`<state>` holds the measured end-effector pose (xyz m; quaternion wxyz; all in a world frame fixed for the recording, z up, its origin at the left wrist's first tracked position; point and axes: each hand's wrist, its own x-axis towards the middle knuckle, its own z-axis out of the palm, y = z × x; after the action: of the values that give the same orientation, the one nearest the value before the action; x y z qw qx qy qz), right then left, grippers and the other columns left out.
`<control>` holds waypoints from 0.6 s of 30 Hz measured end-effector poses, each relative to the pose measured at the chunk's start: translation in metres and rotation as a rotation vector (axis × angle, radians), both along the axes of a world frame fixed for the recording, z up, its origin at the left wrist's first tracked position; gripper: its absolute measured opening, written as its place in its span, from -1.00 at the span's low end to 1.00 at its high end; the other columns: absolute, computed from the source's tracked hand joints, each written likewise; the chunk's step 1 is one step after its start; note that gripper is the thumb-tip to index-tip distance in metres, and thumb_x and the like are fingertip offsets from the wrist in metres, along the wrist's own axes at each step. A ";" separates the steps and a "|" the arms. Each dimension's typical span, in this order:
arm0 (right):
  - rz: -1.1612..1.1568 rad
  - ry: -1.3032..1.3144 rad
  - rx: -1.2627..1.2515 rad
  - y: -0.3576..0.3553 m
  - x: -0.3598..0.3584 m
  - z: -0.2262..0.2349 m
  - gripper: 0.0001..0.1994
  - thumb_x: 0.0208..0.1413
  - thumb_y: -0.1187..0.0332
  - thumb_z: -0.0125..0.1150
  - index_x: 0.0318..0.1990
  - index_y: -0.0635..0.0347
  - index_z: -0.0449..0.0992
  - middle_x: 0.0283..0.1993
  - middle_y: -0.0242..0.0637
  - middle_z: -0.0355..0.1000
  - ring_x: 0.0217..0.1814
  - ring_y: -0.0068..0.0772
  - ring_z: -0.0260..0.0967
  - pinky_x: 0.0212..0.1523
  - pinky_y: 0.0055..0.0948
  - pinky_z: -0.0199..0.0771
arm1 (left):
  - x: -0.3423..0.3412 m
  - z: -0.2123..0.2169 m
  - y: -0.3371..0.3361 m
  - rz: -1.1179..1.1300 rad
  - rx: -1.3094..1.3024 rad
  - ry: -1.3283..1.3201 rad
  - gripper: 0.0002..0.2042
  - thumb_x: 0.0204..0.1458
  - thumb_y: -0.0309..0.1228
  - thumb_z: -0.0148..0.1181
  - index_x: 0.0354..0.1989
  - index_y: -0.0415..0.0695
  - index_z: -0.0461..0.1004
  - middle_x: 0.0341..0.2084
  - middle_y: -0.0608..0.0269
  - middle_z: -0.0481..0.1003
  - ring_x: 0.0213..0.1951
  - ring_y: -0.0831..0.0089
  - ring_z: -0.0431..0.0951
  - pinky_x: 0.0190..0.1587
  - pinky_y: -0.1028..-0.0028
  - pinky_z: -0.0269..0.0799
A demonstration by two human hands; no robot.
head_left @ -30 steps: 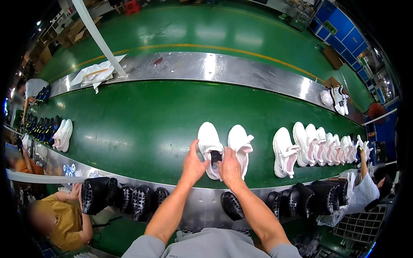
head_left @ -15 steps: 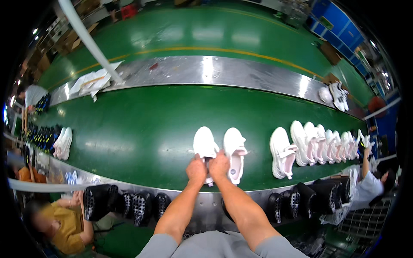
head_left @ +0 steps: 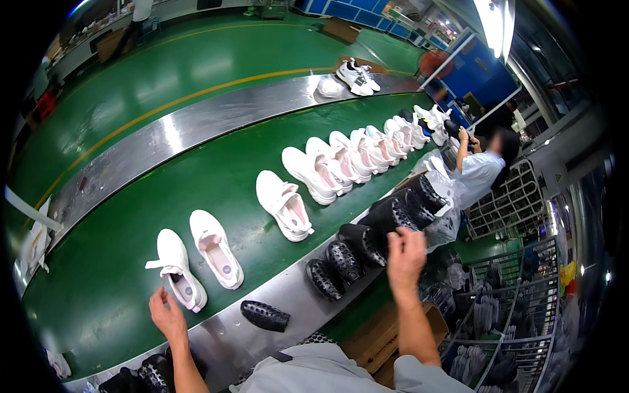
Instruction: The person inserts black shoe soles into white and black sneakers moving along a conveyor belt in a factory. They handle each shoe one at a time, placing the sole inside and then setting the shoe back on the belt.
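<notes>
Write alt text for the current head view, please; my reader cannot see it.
A person's left hand is beside a white shoe on a green surface; the right hand is near black studded pieces on a metal ledge. More white shoes line up toward a co-worker at right.

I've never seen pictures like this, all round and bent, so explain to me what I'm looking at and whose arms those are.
There's no machine here: a person works with two bare hands. A wide camera on their head looks down, which bends straight edges. On the green surface stand white shoes in a line. Black studded pieces lie along the metal edge nearest the person. The left hand is beside the leftmost shoe; the right hand is over the black pieces. Both hands seem empty.
</notes>
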<state>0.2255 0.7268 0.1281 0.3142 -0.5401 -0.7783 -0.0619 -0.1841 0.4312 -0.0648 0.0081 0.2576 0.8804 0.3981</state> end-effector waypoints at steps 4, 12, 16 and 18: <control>-0.282 -0.201 -0.052 0.030 0.083 0.003 -0.58 0.13 0.15 0.40 0.02 0.28 0.56 -0.11 -0.06 0.41 -0.05 0.06 0.39 -0.03 -0.04 0.44 | 0.034 0.028 0.016 -0.079 0.132 -0.036 -0.82 0.15 -0.60 0.16 -0.08 -0.32 0.55 -0.33 0.03 0.53 -0.31 0.18 0.55 -0.19 0.28 0.46; -0.168 -0.203 -0.222 0.054 0.104 0.001 -0.58 0.17 0.11 0.36 0.00 0.27 0.59 -0.15 -0.01 0.44 -0.03 0.10 0.45 -0.04 -0.06 0.46 | 0.086 0.055 0.070 -0.339 0.174 -0.133 -0.86 0.14 -0.62 0.19 -0.16 -0.28 0.58 -0.36 0.03 0.55 -0.36 0.17 0.56 -0.26 0.30 0.47; -0.165 -0.089 -0.104 0.056 0.118 0.023 -0.63 0.22 0.19 0.33 0.00 0.33 0.58 -0.19 -0.01 0.41 -0.13 0.06 0.44 -0.11 -0.11 0.44 | 0.105 0.058 0.087 -0.444 0.210 -0.124 -0.86 0.14 -0.63 0.19 -0.15 -0.29 0.58 -0.36 0.01 0.55 -0.34 0.16 0.58 -0.24 0.34 0.47; -0.132 0.010 -0.014 0.056 0.115 0.041 -0.65 0.24 0.23 0.31 0.00 0.36 0.57 -0.21 -0.04 0.40 -0.18 0.01 0.42 -0.14 -0.16 0.43 | 0.108 0.065 0.089 -0.423 0.184 -0.232 -0.84 0.13 -0.59 0.23 -0.12 -0.28 0.59 -0.32 0.04 0.58 -0.31 0.22 0.60 -0.22 0.36 0.49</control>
<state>0.3403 0.7826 0.1693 0.3096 -0.5926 -0.7398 -0.0746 -0.0757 0.5199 0.0001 0.1688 0.3883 0.7601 0.4929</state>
